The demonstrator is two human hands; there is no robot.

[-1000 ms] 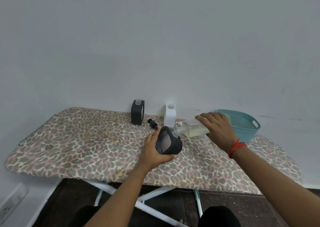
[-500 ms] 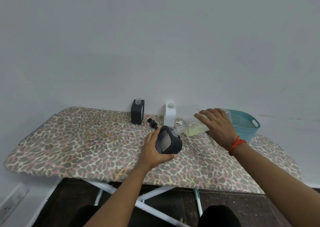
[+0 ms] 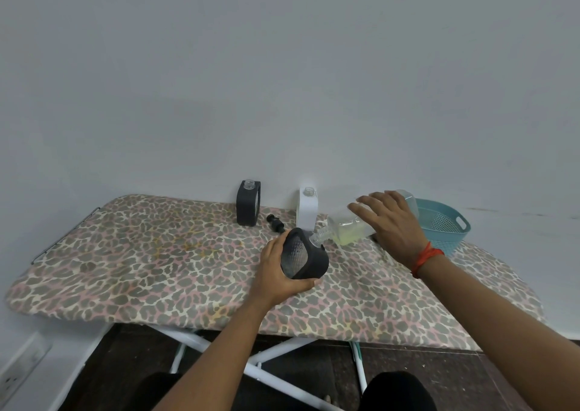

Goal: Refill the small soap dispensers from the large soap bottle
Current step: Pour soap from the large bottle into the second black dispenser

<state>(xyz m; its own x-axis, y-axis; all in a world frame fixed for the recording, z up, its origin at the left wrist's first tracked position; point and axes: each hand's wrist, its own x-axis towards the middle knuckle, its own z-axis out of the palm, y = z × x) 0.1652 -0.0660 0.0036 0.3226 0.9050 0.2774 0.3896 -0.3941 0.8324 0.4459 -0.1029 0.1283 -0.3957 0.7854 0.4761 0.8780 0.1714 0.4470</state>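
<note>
step in hand: pouring, it seems; the large soap bottle (image 3: 351, 225) is lying nearly level with its neck meeting the mouth of the tilted black dispenser (image 3: 303, 255).
left hand (image 3: 277, 277): curling around the black dispenser from below and behind, holding it tipped toward 2 o'clock on the ironing board (image 3: 141, 263).
right hand (image 3: 390, 224): gripping the bottle from above, fingers spread across it.
soap: pale yellow liquid is pooling near the bottle's neck; flow cannot be told.
waiting: a second black dispenser (image 3: 248, 203) and a white dispenser (image 3: 307, 211), both uncapped, are standing at 12 o'clock; a black pump cap (image 3: 275, 222) is lying between them.
other: a teal basket (image 3: 445, 225) is sitting at 2 o'clock.
next move: probably raising the bottle's base a little, keeping the necks aligned.
</note>
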